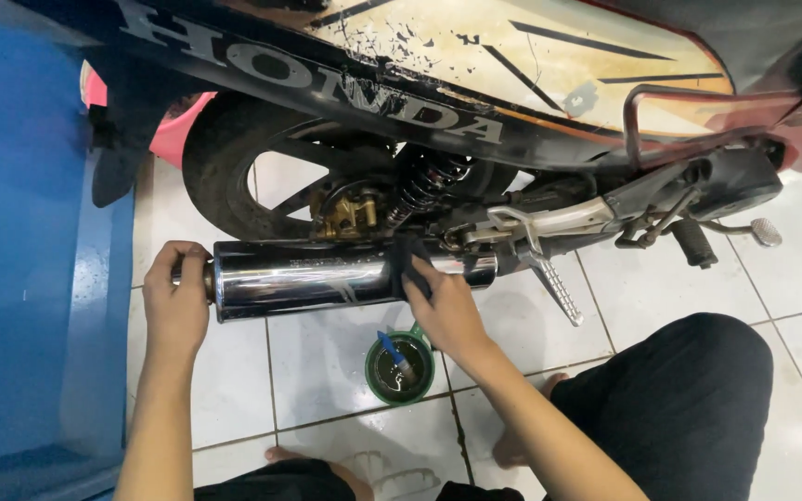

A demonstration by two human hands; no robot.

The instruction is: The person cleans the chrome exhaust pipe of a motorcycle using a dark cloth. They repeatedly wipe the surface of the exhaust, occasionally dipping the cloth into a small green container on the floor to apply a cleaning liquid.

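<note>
A shiny chrome exhaust muffler [303, 278] runs along the side of a motorcycle, below its black and cream body panel [475, 65]. My left hand [176, 297] grips the muffler's rear end. My right hand [443, 311] presses a dark cloth [410, 260] against the muffler's front end. Behind the muffler are the rear wheel [225, 158], a gold brake caliper [350, 213] and a black spring shock absorber [424, 186].
A small green tin [399, 369] with a blue brush in it stands on the white tiled floor [327, 353] below my right hand. A blue panel [30, 260] fills the left. A folded footpeg [559, 288] sticks out. My knee in black trousers [689, 399] is at the right.
</note>
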